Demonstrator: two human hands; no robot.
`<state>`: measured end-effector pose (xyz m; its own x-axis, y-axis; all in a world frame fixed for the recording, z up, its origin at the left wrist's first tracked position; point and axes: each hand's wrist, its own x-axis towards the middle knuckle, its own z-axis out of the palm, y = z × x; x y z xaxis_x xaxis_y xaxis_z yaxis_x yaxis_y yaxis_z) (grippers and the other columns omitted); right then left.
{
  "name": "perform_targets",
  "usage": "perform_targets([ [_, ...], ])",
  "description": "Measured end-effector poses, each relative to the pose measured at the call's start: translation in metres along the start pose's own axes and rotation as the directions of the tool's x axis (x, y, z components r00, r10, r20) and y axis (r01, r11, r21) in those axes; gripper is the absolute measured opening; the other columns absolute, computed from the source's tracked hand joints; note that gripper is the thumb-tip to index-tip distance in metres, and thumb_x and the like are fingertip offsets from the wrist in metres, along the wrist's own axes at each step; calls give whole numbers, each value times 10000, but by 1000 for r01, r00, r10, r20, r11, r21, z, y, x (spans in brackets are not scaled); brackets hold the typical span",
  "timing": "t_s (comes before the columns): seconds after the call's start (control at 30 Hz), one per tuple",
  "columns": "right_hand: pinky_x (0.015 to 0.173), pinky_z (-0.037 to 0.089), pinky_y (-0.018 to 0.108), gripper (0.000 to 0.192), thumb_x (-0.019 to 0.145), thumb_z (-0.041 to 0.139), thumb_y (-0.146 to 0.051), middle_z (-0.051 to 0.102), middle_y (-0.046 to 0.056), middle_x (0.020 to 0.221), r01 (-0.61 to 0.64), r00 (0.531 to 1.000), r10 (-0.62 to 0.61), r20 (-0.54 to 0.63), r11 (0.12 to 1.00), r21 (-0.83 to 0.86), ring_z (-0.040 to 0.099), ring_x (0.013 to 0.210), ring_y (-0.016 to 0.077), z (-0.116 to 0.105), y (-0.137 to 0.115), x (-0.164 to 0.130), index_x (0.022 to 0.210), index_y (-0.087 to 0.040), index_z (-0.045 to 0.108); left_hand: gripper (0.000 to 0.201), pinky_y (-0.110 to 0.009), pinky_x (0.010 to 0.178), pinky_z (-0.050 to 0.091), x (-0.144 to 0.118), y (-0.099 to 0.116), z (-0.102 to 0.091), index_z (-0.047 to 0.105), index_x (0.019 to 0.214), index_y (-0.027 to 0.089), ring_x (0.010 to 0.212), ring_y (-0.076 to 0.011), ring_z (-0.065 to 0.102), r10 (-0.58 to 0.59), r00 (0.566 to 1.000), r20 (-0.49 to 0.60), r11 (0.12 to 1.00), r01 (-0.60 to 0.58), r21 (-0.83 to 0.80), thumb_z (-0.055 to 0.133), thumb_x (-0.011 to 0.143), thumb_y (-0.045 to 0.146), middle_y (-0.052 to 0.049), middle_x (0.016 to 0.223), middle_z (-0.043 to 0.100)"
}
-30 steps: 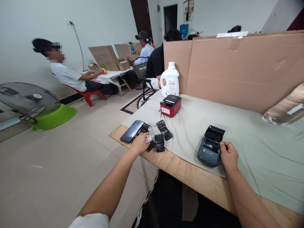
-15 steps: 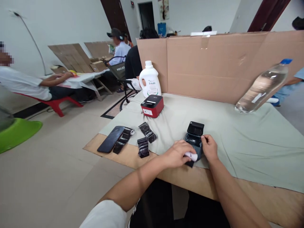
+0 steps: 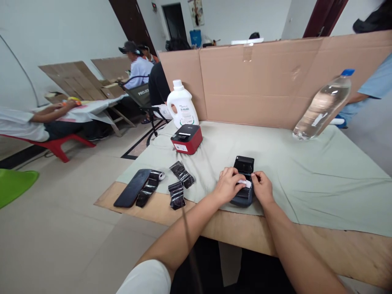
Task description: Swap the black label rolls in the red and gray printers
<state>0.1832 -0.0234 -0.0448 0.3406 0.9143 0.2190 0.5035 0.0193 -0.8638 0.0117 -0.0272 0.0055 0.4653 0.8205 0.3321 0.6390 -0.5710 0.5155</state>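
A small black portable receipt printer [image 3: 244,200] lies near the table's front edge with its lid [image 3: 244,164] flipped up. My left hand [image 3: 228,183] is closed on a small white paper roll [image 3: 246,183] at the printer's open compartment. Fingers partly cover the roll, so how deep it sits I cannot tell. At the printer's right side, my right hand [image 3: 262,185] pinches the edge beside the lid hinge. Off to the left are a dark phone [image 3: 132,188], a black-printed paper strip with a rolled end [image 3: 148,188] and two loose dark strips [image 3: 182,174].
A red and black box-shaped device [image 3: 187,139] stands behind the strips, in front of a white jug [image 3: 183,107]. A large clear bottle [image 3: 324,105] leans against the cardboard screen [image 3: 260,81] at the back. Other people sit to the left.
My left hand has carried the paper roll from the printer's front edge back to its compartment. My right hand stays at the side. The camera view has shifted right.
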Motion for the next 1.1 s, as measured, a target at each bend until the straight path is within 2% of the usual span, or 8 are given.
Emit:
perform_targets([
  [0.2,675,421,335,402,792,433,-591,656,47,723,-6,1000,6,9,1000,-10,564,683,208,-1,-2,0,756,-218,579,229,-398,901,434,-2,-11,9,636,954,203,958,-223,583,-4,988,-155,984,-24,-175,733,776,310,-56,951,631],
  [0.4,680,427,333,379,791,445,-573,652,46,736,-12,1000,12,11,1000,-5,561,690,206,-1,-1,0,758,-218,573,206,-390,898,459,-8,-18,11,604,895,194,971,-216,605,77,963,-257,961,-140,-239,695,810,358,-76,959,661],
  [0.6,710,456,348,366,827,456,-533,639,51,781,3,1000,-2,-10,999,40,574,731,207,0,1,-2,804,-201,607,228,-403,876,448,-9,-20,8,621,910,197,934,-230,591,39,963,-266,978,-91,-188,713,791,367,-67,914,671],
  [0.73,839,476,400,306,852,508,-463,596,95,1013,240,970,-239,-35,970,35,568,963,237,-5,-4,-5,891,-210,675,203,-374,829,466,-7,-22,9,611,872,190,892,-215,559,39,967,-252,962,-105,-253,704,799,355,-62,862,652],
  [0.8,961,422,467,248,843,548,-424,562,103,1142,352,936,-352,4,936,-28,511,1117,271,-8,-6,-7,903,-236,698,191,-377,852,464,-8,-23,10,610,846,193,929,-218,546,39,969,-246,957,-107,-271,720,784,336,-62,883,645],
  [0.87,1023,365,517,208,837,566,-397,539,100,1218,397,918,-396,36,914,-78,462,1192,292,-9,-7,-8,897,-249,700,170,-393,904,450,-9,-24,11,615,833,194,998,-226,534,36,970,-241,958,-102,-266,726,774,308,-71,957,631],
  [0.97,999,393,516,202,846,555,-383,531,107,1241,369,930,-367,30,928,-50,466,1199,287,-8,-6,-8,927,-240,671,137,-415,955,430,-10,-25,12,628,870,198,1077,-236,511,22,975,-221,965,-78,-250,699,785,279,-86,1056,588],
  [1.1,873,483,438,268,848,542,-409,553,114,1222,272,962,-274,16,960,72,514,1145,261,-4,-3,-7,1037,-229,604,192,-420,974,426,-11,-24,10,620,934,206,1100,-243,500,-13,982,-189,956,-43,-289,694,772,278,-87,1088,551],
])
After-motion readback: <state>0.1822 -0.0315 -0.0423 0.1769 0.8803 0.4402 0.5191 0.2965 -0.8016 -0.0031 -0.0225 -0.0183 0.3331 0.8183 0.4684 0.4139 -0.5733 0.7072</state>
